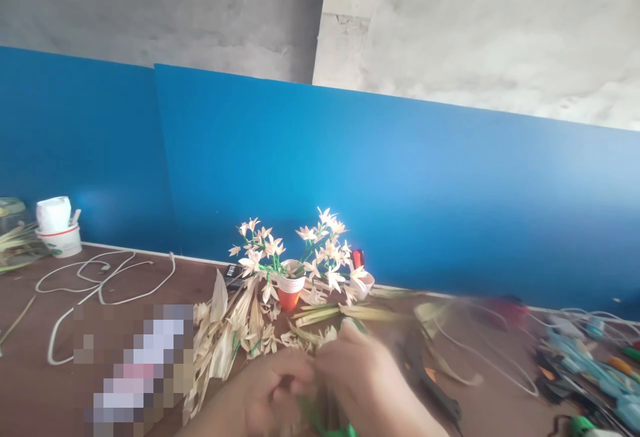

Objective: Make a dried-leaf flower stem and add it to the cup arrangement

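My left hand (270,390) and my right hand (365,380) meet at the bottom middle of the view, both smeared by motion. Their fingers are curled together round something green and strip-like (325,424) that I cannot make out clearly. Just beyond them lie dried pale leaf strips (230,337) spread on the brown table (50,384). Behind the strips stands a red-and-white paper cup (291,290) holding pale handmade flowers (300,244) on green stems.
A white cable (100,284) loops across the left of the table. A white tub (59,237) stands at the far left by a blue back panel (400,197). Blurred tools and wires (575,357) crowd the right. A black tool (425,377) lies beside my right hand.
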The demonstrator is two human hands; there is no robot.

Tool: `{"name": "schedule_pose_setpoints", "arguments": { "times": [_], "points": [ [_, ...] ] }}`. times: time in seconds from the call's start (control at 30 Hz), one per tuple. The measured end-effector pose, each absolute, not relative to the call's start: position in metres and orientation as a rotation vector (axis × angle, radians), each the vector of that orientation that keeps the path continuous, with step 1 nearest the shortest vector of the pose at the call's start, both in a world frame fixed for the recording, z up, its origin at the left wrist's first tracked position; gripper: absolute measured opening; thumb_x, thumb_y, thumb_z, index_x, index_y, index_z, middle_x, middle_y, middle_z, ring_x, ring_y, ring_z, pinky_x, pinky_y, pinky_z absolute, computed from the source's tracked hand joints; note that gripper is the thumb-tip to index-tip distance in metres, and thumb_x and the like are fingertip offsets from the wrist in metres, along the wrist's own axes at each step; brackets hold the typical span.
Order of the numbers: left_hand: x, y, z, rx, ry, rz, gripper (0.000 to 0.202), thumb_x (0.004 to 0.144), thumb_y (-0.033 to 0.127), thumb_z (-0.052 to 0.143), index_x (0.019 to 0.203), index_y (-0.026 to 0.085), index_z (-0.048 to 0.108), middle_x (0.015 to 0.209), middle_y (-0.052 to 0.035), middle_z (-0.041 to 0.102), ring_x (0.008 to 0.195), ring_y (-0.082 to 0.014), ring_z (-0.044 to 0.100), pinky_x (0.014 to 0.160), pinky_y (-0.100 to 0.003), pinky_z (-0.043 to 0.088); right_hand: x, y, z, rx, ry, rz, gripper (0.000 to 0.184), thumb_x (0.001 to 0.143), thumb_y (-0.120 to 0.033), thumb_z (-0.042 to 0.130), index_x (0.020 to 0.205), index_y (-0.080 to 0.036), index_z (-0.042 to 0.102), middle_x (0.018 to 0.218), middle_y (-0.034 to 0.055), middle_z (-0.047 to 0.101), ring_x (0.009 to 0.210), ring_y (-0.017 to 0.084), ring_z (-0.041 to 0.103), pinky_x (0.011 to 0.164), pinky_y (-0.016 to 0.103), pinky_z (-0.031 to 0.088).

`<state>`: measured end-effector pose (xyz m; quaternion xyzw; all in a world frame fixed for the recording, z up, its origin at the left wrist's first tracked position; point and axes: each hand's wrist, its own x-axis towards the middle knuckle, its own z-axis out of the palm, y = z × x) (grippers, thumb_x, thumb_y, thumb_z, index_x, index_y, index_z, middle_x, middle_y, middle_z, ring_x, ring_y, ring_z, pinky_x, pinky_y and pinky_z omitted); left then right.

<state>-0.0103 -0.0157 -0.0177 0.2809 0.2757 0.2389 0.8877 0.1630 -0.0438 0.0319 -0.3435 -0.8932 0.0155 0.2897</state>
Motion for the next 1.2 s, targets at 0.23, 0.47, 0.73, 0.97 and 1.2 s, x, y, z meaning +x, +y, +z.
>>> {"name": "schedule_pose_setpoints", "arguments": {
  "times": [0.23, 0.47, 0.73, 0.97, 1.2],
  "points": [
    [-0.004, -0.024, -0.029, 0.956, 0.626, 0.472, 0.014, 0.058, 0.015, 0.074, 0.054, 0.015, 0.060, 0.048, 0.0042, 0.050, 0.037, -0.0039, 0.034, 0.037, -0.016, 0.018, 0.199, -0.052, 0.037, -0.996, -2.223, 0.170, 0.026, 0.085, -0.012, 0.045, 0.079, -0.024, 0.067, 0.067, 0.0029, 0.065, 0.065, 0.017, 0.054, 0.056, 0.026, 0.043],
    [-0.007, -0.010, -0.021, 1.195, 0.931, 0.698, 0.019, 0.063, 0.030, 0.075, 0.068, 0.018, 0.061, 0.051, 0.0047, 0.056, 0.044, -0.0092, 0.047, 0.045, -0.019, 0.029, 0.250, -0.056, 0.066, -1.294, -1.277, 0.371, 0.016, 0.070, -0.036, 0.070, 0.075, -0.021, 0.072, 0.070, 0.0050, 0.065, 0.053, 0.017, 0.053, 0.043, 0.027, 0.040],
    [0.010, -0.017, 0.015, 1.237, 0.578, 1.299, 0.021, 0.068, 0.034, 0.075, 0.072, 0.019, 0.061, 0.123, -0.0083, 0.055, 0.119, -0.0268, 0.048, 0.098, -0.037, 0.037, 0.237, -0.053, 0.072, -1.305, -0.718, 0.508, 0.040, 0.068, -0.043, 0.072, 0.099, -0.018, 0.070, 0.061, 0.0034, 0.066, 0.044, 0.016, 0.054, 0.036, 0.026, 0.038],
    [0.007, -0.021, 0.057, 1.427, 0.436, 1.454, 0.014, 0.074, 0.031, 0.069, 0.067, 0.022, 0.061, 0.126, -0.0048, 0.053, 0.123, -0.0293, 0.043, 0.098, -0.040, 0.038, 0.240, -0.033, 0.066, -1.324, -0.794, 0.445, 0.036, 0.064, -0.039, 0.075, 0.090, -0.014, 0.073, 0.078, 0.0083, 0.072, 0.052, 0.016, 0.057, 0.042, 0.026, 0.039],
    [-0.022, -0.025, 0.055, 1.584, 1.181, 1.423, 0.028, 0.068, 0.019, 0.071, 0.094, 0.028, 0.071, 0.108, -0.0057, 0.061, 0.089, -0.0232, 0.055, 0.064, -0.024, 0.044, 0.223, -0.012, 0.038, -1.436, -1.495, 0.015, 0.019, 0.077, -0.028, 0.058, 0.079, -0.021, 0.075, 0.078, 0.0063, 0.070, 0.072, 0.022, 0.061, 0.061, 0.032, 0.046]
  ]
}}
